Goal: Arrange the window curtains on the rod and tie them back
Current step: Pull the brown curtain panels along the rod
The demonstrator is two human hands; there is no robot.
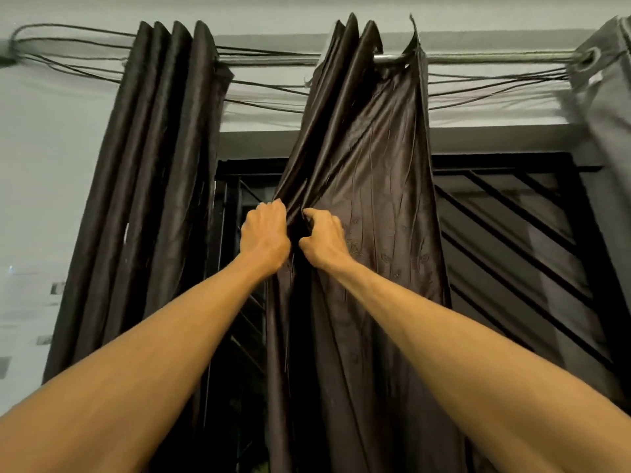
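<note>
Both arms raised; left hand (pixel 264 235) and right hand (pixel 322 240) sit side by side, fingers curled into bunched folds of the middle dark curtain (pixel 368 186). It hangs from the rod (pixel 478 58) over the window grille (pixel 519 213). Second dark curtain (pixel 160 148) gathered at left, grey curtain (pixel 607 97) at far right.

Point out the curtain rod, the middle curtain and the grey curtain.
curtain rod (pixel 495 58): head view, bare stretch right of the middle curtain.
middle curtain (pixel 368 165): head view, flat panel below the rod.
grey curtain (pixel 607 97): head view, upper fold.

Dark brown curtains (pixel 368 186) carry perhaps a faint motif; the grille (pixel 495 162) is black.
</note>
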